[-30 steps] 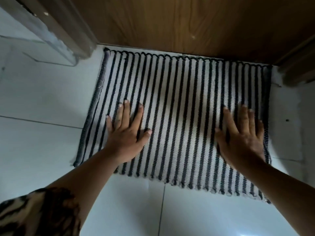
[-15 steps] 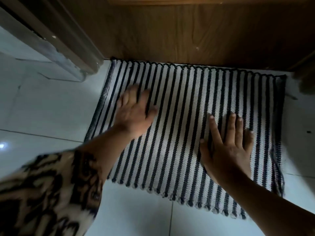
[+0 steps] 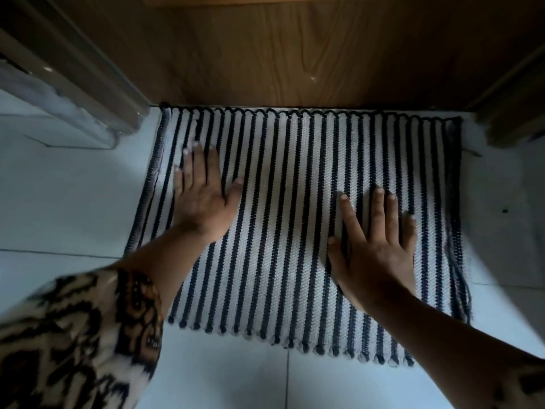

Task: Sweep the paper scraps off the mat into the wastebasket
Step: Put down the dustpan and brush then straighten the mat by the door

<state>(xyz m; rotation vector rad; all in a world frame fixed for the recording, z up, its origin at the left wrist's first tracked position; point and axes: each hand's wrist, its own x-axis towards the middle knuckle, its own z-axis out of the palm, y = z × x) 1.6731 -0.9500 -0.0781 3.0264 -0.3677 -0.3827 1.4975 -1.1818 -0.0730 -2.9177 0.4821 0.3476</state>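
A black-and-white striped woven mat (image 3: 283,178) lies flat on the pale tiled floor, its far edge against a wooden door. My left hand (image 3: 203,196) rests palm down on the mat's left part, fingers spread and pointing away from me. My right hand (image 3: 374,243) lies flat on the mat's right part, fingers apart. Neither hand holds anything. No paper scraps show on the mat, and no wastebasket is in view.
A brown wooden door (image 3: 280,54) stands behind the mat. A door frame post (image 3: 88,84) rises at the left and another wooden frame (image 3: 516,107) at the right. Loose dark threads (image 3: 460,278) hang off the mat's right edge. White floor tiles (image 3: 65,202) surround the mat.
My left hand has slid forward and leftward across the mat. My right hand has shifted inward from the mat's right edge. The view has moved closer to the door.
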